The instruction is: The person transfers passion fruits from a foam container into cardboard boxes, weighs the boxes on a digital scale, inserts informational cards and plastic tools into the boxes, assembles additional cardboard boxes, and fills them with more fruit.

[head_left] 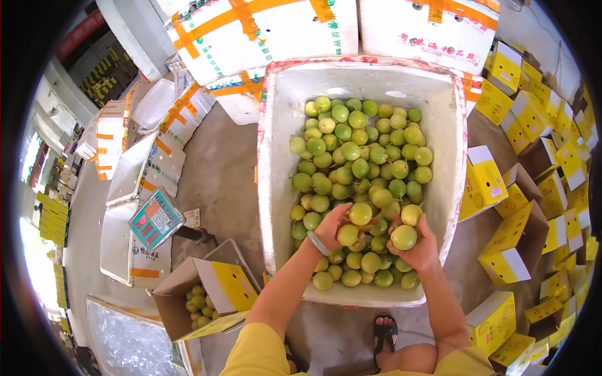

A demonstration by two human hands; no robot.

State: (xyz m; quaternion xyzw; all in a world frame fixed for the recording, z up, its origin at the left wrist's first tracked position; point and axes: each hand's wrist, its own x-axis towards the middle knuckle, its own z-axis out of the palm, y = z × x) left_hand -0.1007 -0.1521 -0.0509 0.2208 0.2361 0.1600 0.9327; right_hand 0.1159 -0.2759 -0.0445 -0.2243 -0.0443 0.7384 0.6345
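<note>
A big white foam box [282, 125] stands in front of me, its floor covered with round yellow-green fruits [350, 150] that look like passion fruits. Over the near part of the pile, my left hand [327, 229] curls around two of them, an upper passion fruit [360, 214] and a lower one [347, 235]. A band circles that wrist. My right hand [424, 249] is cupped, palm up, with a passion fruit [403, 237] in it and a second one [411, 215] at the fingertips. Some fingers of both hands are hidden behind the fruit.
At lower left, an open yellow carton [229, 285] holding several fruits rests by a scale with a green display panel [157, 218]. White foam boxes [269, 31] stand behind and to the left. Many yellow cartons [495, 323] crowd the right side.
</note>
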